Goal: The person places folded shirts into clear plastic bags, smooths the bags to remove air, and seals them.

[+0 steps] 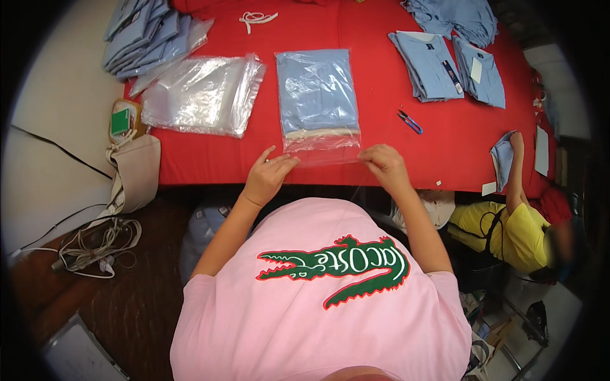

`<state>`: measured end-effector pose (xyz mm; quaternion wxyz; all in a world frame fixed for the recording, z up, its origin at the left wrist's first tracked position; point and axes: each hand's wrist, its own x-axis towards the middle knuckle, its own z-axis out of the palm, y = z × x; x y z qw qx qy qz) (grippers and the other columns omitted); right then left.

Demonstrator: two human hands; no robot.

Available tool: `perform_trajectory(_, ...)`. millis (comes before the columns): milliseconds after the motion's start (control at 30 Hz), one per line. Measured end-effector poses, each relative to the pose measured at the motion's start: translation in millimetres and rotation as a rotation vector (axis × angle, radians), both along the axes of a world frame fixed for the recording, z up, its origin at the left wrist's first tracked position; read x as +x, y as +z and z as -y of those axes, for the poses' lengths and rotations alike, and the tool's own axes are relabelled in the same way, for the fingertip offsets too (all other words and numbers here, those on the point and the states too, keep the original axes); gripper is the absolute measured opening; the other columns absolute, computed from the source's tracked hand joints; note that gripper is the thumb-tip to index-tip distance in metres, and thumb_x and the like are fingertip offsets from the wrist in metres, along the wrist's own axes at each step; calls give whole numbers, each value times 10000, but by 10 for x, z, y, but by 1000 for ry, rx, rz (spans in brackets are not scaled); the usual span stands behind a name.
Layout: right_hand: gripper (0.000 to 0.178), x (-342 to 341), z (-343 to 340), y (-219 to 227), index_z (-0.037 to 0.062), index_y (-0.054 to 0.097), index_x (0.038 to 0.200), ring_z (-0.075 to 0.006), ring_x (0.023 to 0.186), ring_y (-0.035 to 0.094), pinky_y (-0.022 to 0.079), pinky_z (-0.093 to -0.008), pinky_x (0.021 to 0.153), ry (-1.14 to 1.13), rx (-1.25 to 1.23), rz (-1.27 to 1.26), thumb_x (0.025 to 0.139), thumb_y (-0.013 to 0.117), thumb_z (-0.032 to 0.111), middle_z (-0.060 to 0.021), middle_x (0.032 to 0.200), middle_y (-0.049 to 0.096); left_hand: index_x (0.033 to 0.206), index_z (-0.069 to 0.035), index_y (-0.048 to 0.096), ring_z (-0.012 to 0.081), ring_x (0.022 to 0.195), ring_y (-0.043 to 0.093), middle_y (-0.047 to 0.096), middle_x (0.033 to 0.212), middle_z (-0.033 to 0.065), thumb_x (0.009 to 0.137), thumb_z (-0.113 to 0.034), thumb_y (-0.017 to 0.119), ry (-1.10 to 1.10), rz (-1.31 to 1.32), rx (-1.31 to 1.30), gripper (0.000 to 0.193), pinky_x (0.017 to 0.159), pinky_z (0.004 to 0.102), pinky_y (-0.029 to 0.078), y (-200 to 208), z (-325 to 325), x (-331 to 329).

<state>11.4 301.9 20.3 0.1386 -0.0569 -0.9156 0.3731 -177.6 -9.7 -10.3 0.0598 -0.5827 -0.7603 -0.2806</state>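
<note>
A folded light-blue garment (318, 89) lies inside a clear plastic bag (324, 141) in front of me, with the bag's loose end toward me. At the left corner of that end, my left hand (270, 175) is closed on the plastic, one finger raised. My right hand (386, 166) pinches the opposite corner, so the clear strip stretches between both hands near the table's front edge. A pale band shows at the garment's near end, under the plastic.
Flat clear bags (197, 95) lie left, near stacked blue garments (143, 38). Blue-handled thread snips (410, 121) and folded shirts (429, 66) are on the right. A white cord (257, 21) lies at the back. At far right, a person in yellow (508, 232) handles blue cloth (502, 160).
</note>
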Motion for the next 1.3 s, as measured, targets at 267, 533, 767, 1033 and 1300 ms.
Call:
perform_trajectory(267,93,296,249,-111,26,783,942,-253,1144,701,549,-387,1006,-37,-395,224,849,788,23,-102,1167,781,1010,-58,775,255,1055,755,779,1006,99,916,-117,780,117,367,16,112,1054,460,548,-72,201,242)
perform_trajectory(533,48,-151,32,-67,20,731,815,-223,1187,699,534,-378,1041,272,-783,529,818,775,2,-149,1320,760,1383,-98,683,271,1084,763,742,1356,132,1022,-288,734,119,860,-208,412,978,393,575,484,-541,-398)
perform_trajectory(767,60,125,335,-104,40,777,852,-237,1176,726,554,-372,992,311,-629,584,803,812,32,-121,1225,797,1647,-415,433,397,1656,161,207,1805,78,1038,-593,584,-81,-57,-240,652,1305,644,163,-386,-1444,-447)
perform_trajectory(1033,96,433,452,-279,39,779,924,-282,1124,752,555,-409,1017,33,-185,170,840,820,60,-91,1075,814,1634,-464,439,385,1660,155,198,1811,57,1051,-616,538,-2,-184,-234,610,1291,695,161,-579,-1968,-747)
perform_trajectory(1300,115,398,184,-118,49,803,977,-284,1113,745,552,-416,1011,-34,-214,111,864,789,50,-85,1088,806,1695,-281,365,374,1664,150,182,1811,97,1067,-577,527,-305,-129,-372,713,1326,627,102,-528,-1468,-430)
